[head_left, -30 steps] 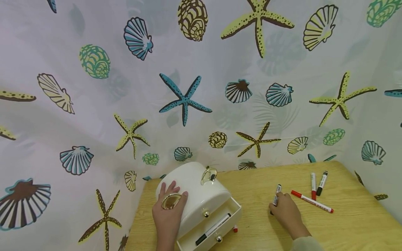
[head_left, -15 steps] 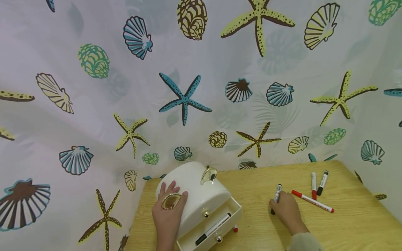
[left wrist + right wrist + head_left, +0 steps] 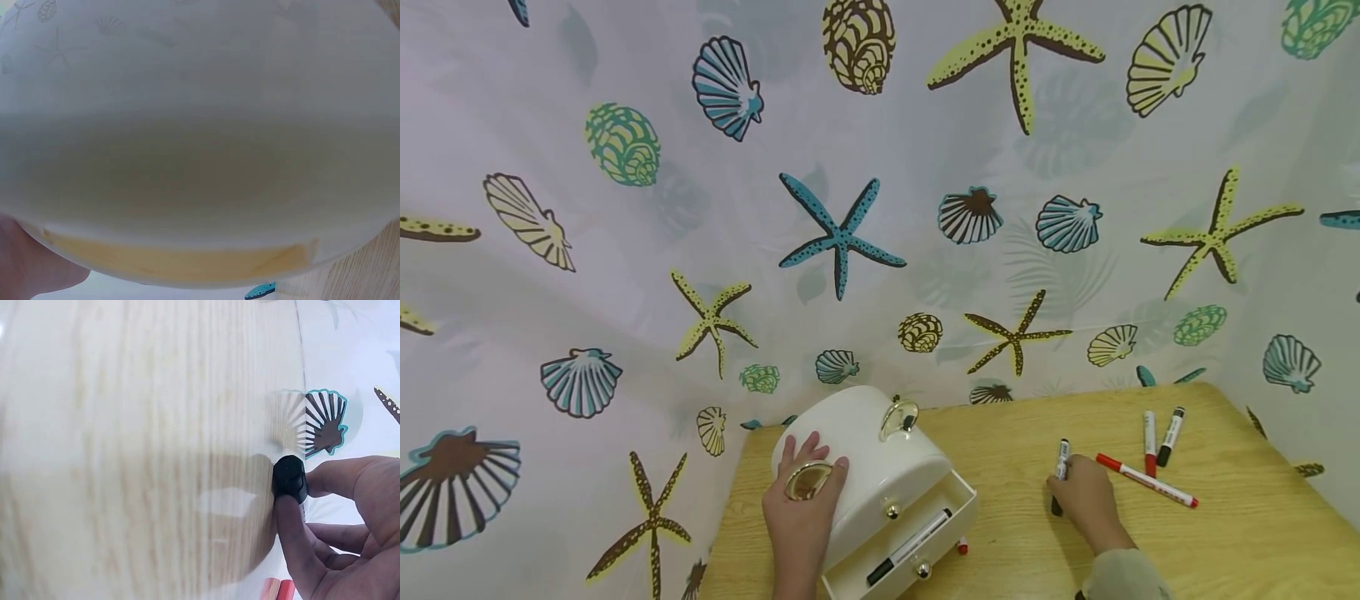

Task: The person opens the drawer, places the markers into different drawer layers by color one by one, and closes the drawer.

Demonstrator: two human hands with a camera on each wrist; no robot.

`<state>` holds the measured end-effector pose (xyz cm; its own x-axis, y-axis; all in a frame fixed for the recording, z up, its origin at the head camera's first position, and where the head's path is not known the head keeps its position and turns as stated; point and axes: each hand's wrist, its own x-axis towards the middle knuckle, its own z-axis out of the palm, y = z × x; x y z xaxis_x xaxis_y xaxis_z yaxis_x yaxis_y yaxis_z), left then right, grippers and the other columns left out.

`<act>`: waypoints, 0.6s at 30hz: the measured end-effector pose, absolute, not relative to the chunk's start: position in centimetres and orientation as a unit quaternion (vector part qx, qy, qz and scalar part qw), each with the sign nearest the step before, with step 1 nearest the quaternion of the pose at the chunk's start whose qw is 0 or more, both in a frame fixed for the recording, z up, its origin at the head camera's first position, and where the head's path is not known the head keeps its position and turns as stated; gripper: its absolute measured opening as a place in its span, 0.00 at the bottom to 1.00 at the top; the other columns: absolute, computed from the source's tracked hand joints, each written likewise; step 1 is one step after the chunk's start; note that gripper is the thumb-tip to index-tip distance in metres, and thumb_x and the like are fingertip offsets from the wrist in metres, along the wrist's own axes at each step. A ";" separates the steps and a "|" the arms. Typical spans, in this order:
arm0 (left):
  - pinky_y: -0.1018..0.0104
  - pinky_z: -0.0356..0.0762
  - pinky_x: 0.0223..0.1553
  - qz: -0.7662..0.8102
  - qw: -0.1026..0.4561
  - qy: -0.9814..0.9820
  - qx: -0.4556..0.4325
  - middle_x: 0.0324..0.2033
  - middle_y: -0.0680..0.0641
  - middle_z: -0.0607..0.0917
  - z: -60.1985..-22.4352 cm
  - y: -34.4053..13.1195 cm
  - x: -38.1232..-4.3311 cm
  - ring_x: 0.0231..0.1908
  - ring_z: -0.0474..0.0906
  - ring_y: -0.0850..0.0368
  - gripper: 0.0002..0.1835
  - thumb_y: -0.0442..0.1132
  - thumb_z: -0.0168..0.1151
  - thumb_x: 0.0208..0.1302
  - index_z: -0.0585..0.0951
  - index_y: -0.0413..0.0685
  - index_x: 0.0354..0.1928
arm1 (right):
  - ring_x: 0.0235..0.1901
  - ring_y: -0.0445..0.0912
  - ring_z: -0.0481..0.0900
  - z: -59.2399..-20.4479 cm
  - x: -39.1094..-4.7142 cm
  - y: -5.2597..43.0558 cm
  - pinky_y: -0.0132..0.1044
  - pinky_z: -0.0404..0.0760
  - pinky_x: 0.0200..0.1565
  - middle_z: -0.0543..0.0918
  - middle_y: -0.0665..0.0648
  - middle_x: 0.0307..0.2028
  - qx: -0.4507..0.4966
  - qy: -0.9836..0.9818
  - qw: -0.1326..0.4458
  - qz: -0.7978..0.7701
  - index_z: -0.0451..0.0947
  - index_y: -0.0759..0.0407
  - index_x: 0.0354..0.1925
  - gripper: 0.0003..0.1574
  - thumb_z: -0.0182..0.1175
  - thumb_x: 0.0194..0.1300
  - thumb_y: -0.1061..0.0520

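Observation:
My left hand [image 3: 800, 525] rests on the curved top of a white drawer box [image 3: 857, 421], fingers spread around a gold ring ornament [image 3: 808, 481]. In the left wrist view the box's pale side [image 3: 206, 81] fills most of the picture. One drawer [image 3: 951, 523] is pulled out, with a black-capped whiteboard marker [image 3: 912, 546] lying inside. To the right, my right hand [image 3: 1090, 500] pinches another whiteboard marker [image 3: 1063, 460] between thumb and fingers, close over the table. Its black cap [image 3: 289, 478] points toward the camera in the right wrist view.
Right of my right hand lie a red-capped marker [image 3: 1150, 482], a second red one [image 3: 1149, 442] and a black one [image 3: 1170, 435] on the wooden table [image 3: 1000, 442]. A red tip [image 3: 962, 547] shows beside the drawer. A shell-patterned curtain [image 3: 880, 167] hangs behind.
My right hand has shifted slightly right, and the marker it pinches has turned a little more toward straight up and down in the head view. My left hand stays put.

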<state>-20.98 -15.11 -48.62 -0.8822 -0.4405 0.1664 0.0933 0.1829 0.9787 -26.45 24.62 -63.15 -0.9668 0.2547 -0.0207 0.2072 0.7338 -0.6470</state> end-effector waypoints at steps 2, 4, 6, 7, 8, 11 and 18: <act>0.52 0.48 0.77 -0.631 0.211 -0.738 0.117 0.52 0.63 0.85 -48.6 -15.1 -21.0 0.71 0.60 0.68 0.21 0.56 0.80 0.43 0.87 0.59 0.39 | 0.16 0.45 0.69 -63.1 -26.3 24.6 0.35 0.68 0.17 0.73 0.54 0.18 -0.127 -0.930 0.028 0.345 0.72 0.61 0.25 0.11 0.61 0.57 0.57; 0.53 0.49 0.77 -0.629 0.209 -0.739 0.121 0.51 0.64 0.85 -48.6 -15.2 -20.9 0.70 0.60 0.69 0.21 0.57 0.79 0.43 0.87 0.60 0.39 | 0.16 0.45 0.69 -63.0 -26.1 24.6 0.35 0.68 0.17 0.73 0.54 0.18 -0.130 -0.930 0.021 0.342 0.73 0.61 0.26 0.10 0.62 0.57 0.56; 0.52 0.49 0.77 -0.627 0.207 -0.740 0.126 0.51 0.64 0.85 -48.6 -15.2 -20.9 0.70 0.60 0.70 0.20 0.58 0.79 0.43 0.87 0.61 0.39 | 0.17 0.44 0.69 -62.9 -25.9 24.7 0.35 0.68 0.18 0.75 0.54 0.20 -0.131 -0.930 0.015 0.343 0.75 0.64 0.30 0.11 0.62 0.57 0.56; 0.52 0.49 0.77 -0.627 0.206 -0.741 0.127 0.51 0.64 0.85 -48.6 -15.2 -20.9 0.70 0.60 0.70 0.20 0.58 0.79 0.43 0.87 0.61 0.38 | 0.18 0.44 0.70 -62.9 -25.8 24.7 0.35 0.69 0.18 0.76 0.54 0.21 -0.130 -0.931 0.014 0.342 0.77 0.67 0.33 0.13 0.62 0.57 0.56; 0.52 0.49 0.77 -0.626 0.206 -0.742 0.127 0.51 0.64 0.85 -48.6 -15.2 -20.9 0.70 0.60 0.70 0.20 0.58 0.79 0.43 0.87 0.61 0.38 | 0.19 0.44 0.71 -62.8 -25.7 24.7 0.35 0.69 0.18 0.78 0.54 0.22 -0.131 -0.931 0.013 0.340 0.78 0.69 0.37 0.16 0.63 0.57 0.56; 0.51 0.49 0.77 -0.626 0.206 -0.742 0.122 0.51 0.63 0.85 -48.6 -15.3 -20.8 0.71 0.60 0.68 0.21 0.58 0.79 0.43 0.87 0.60 0.39 | 0.22 0.45 0.73 -62.6 -25.4 24.6 0.35 0.71 0.20 0.81 0.56 0.26 -0.130 -0.931 0.013 0.341 0.77 0.74 0.48 0.26 0.64 0.57 0.55; 0.49 0.45 0.77 -0.619 0.196 -0.749 0.133 0.52 0.66 0.84 -48.6 -15.5 -20.8 0.71 0.58 0.68 0.23 0.61 0.78 0.42 0.86 0.63 0.40 | 0.27 0.45 0.78 -62.3 -24.8 24.3 0.35 0.75 0.22 0.86 0.62 0.35 -0.133 -0.926 0.018 0.354 0.75 0.73 0.54 0.30 0.64 0.58 0.55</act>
